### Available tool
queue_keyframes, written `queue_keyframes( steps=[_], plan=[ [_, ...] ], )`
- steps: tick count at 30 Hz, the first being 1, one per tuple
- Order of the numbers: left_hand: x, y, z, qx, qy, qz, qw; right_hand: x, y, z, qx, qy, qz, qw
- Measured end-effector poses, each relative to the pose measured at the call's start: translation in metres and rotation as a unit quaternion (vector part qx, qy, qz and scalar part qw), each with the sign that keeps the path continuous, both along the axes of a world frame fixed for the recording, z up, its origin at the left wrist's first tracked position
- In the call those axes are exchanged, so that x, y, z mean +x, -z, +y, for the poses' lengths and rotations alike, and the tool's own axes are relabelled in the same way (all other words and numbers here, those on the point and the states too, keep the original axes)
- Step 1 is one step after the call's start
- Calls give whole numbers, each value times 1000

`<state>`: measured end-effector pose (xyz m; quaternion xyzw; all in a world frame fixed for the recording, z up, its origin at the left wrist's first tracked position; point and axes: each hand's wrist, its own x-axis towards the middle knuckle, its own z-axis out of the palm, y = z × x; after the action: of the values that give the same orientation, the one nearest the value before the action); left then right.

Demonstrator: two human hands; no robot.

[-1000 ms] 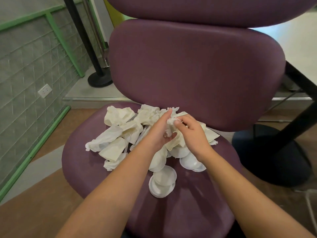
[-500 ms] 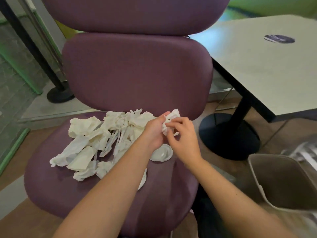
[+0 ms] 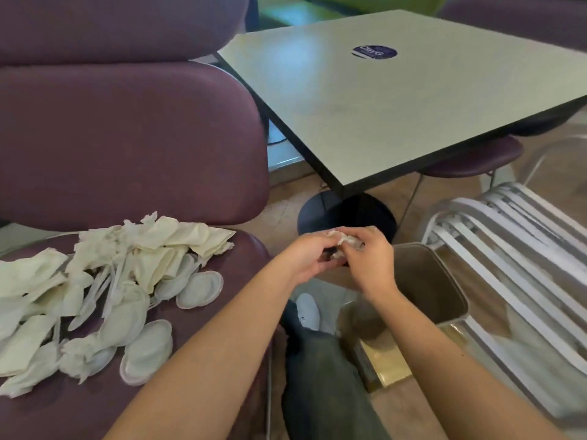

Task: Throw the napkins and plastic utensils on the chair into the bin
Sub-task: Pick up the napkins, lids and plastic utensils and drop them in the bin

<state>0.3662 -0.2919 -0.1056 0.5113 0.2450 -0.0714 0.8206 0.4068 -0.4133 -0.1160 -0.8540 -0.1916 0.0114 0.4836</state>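
Left hand [image 3: 306, 255] and right hand [image 3: 368, 258], arms extended beside the bin [image 3: 444, 300], fingers [image 3: 320, 241] jointly pinching a crumpled napkin [image 3: 344, 239] between them.

A dark round sticker [image 3: 374, 52] on the table [image 3: 397, 100] carries white lettering, too blurred to read

arms: bare, no sleeves; trousers [image 3: 320, 376]: dark grey; shoe [image 3: 307, 311]: white
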Motion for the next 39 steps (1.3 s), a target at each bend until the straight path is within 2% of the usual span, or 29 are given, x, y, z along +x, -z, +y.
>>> queue_keyframes(
  steps=[4, 10, 11, 12, 14, 15, 16, 19, 21, 27, 30, 32, 36, 39],
  plan=[
    [31, 17, -41, 112, 38, 27, 993, 23, 8, -44, 0, 36, 1, 999],
    [52, 58, -86, 154, 16, 46, 987, 46, 38, -88, -21, 93, 34, 995],
    [55, 71, -91, 189, 16, 52, 980, 50, 45, -93, -30, 106, 42, 993],
    [58, 84, -95, 248, 15, 60, 967, 53, 53, -98, -39, 119, 49, 991],
    [61, 106, -98, 397, 34, 94, 912, 56, 69, -105, -56, 138, 69, 986],
    [60, 114, -98, 442, 42, 118, 888, 56, 77, -109, -68, 139, 81, 985],
    [60, 118, -98, 451, 49, 145, 879, 56, 87, -111, -88, 125, 98, 983],
    [60, 128, -97, 389, 67, 179, 901, 59, 113, -116, -194, 12, 181, 964],
    [62, 128, -98, 364, 62, 184, 911, 59, 118, -115, -224, -19, 223, 949],
    [55, 119, -101, 317, 38, 220, 922, 58, 98, -95, -171, -11, 199, 965],
    [45, 110, -111, 215, -32, 256, 942, 57, 88, -85, -145, -17, 189, 971],
    [38, 108, -113, 174, -43, 259, 949, 52, 80, -79, -136, -24, 180, 974],
    [33, 121, -97, 247, 41, 189, 950, 40, 65, -65, -132, -30, 172, 976],
    [21, 111, -74, 193, -1, 163, 968, 30, 54, -49, -134, -44, 163, 976]
  ],
)
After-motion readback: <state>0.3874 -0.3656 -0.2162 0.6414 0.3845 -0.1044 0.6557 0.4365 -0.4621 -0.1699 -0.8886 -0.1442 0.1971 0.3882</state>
